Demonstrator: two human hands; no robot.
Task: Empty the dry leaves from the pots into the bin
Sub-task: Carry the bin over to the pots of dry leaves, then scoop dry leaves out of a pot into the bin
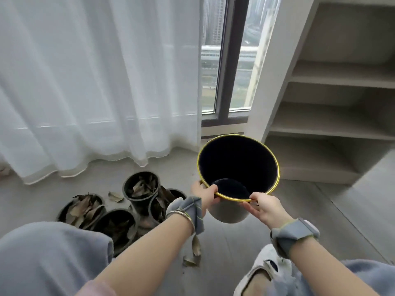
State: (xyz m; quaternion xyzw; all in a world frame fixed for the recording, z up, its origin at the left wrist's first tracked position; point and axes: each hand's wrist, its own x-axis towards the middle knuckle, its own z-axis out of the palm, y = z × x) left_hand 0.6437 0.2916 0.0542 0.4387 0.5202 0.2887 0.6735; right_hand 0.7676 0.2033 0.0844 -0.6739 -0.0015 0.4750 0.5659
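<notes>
Gold-rimmed and dark inside, one bin (238, 167) is hanging tilted above the floor (299, 221), both hands holding its near rim — the left hand (204, 192) curling fingers over the edge, the right hand (264, 207) pinching it, each grip clamped on the bin. Five black pots (141, 186) of dry leaves (82, 208) are standing clustered left of it — three loose leaves (193, 251) are lying nearby.

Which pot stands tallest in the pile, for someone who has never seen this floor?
Look below the white curtain, left of the bin that both hands hold. In the cluster of black pots, it is the upright pot nearest the curtain. It stands above its neighbours, with dry leaves inside.
</notes>
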